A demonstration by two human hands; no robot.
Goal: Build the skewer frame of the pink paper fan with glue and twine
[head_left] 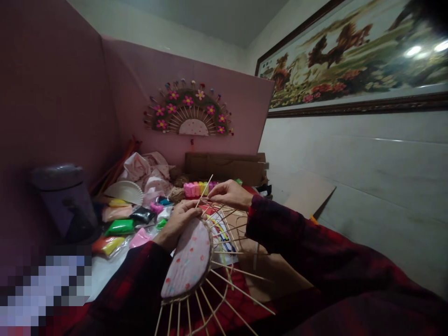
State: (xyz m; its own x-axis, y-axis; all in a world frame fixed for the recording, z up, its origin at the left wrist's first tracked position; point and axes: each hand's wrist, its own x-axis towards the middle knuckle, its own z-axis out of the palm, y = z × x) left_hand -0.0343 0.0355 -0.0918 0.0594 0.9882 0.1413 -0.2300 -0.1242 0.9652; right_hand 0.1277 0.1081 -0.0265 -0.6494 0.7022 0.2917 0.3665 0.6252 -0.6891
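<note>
A half-round fan base (189, 261) covered in pale pink cloth with small red prints is tilted in front of me. Thin wooden sticks (245, 291) radiate from its twine-wrapped curved edge. My left hand (180, 221) is closed around the upper end of this fan frame, by a stick (207, 186) that points up. Just right of that stick, my right hand (229, 193) has its thumb and fingers pinched together on thin brown twine (240, 219), whose loose loops hang among the sticks. The exact grip at the fingertips is small and partly hidden.
A finished flower-trimmed fan (189, 112) is mounted on the pink board (245, 98). Bags of coloured clay (119, 227), a paper plate (126, 191) and twine balls (177, 193) lie left and behind. A cardboard box (224, 168) stands behind; a purple container (66, 200) is at left.
</note>
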